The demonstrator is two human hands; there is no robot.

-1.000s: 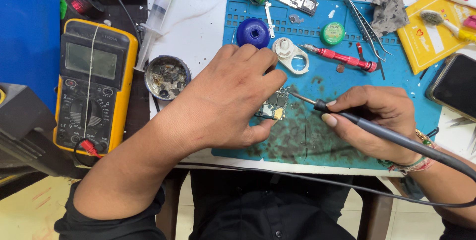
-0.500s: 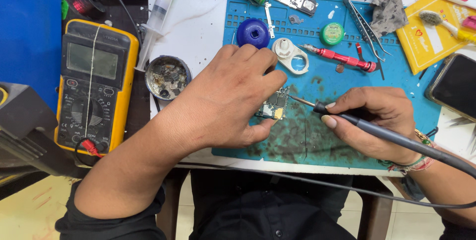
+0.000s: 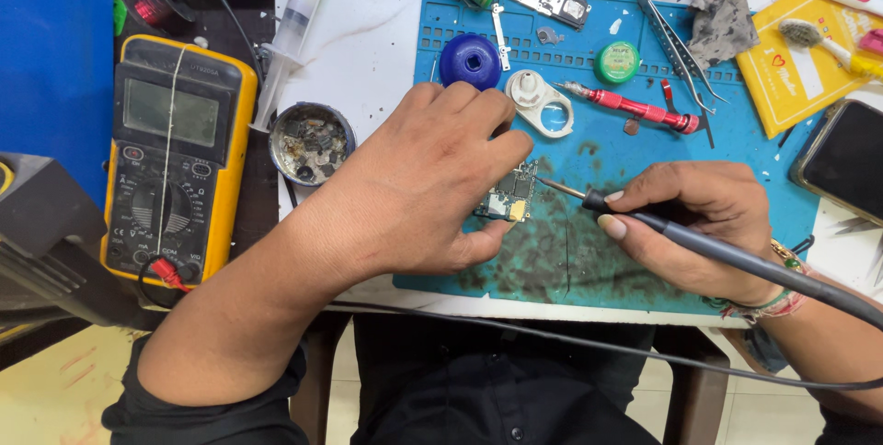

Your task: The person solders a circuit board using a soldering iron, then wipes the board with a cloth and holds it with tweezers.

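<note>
- The blue work mat (image 3: 644,252) is the landmark; its near edge runs along the table's front edge, stained dark in the middle.
- The left hand (image 3: 432,188) lies across the mat's left-centre, fingers curled narrow, pinning a small circuit board (image 3: 510,197) to the mat between fingertips and thumb.
- The right hand (image 3: 699,224) rests on the mat's right-centre, closed around a soldering iron (image 3: 681,238) held like a pen; its thin tip reaches left to the board's right edge.
- The iron's cable trails off the mat's right side and loops back below its front edge.
- Between the two hands a short strip of bare mat lies open.
- Along the mat's far edge sit a blue cap (image 3: 470,61), a white ring-shaped part (image 3: 541,100), a red screwdriver (image 3: 635,109) and tweezers (image 3: 676,40).
- Left of the mat stand a round tin of scraps (image 3: 312,143) and, farther out, a yellow multimeter (image 3: 175,155).
- Off the mat's right edge lies a dark phone (image 3: 846,160).
</note>
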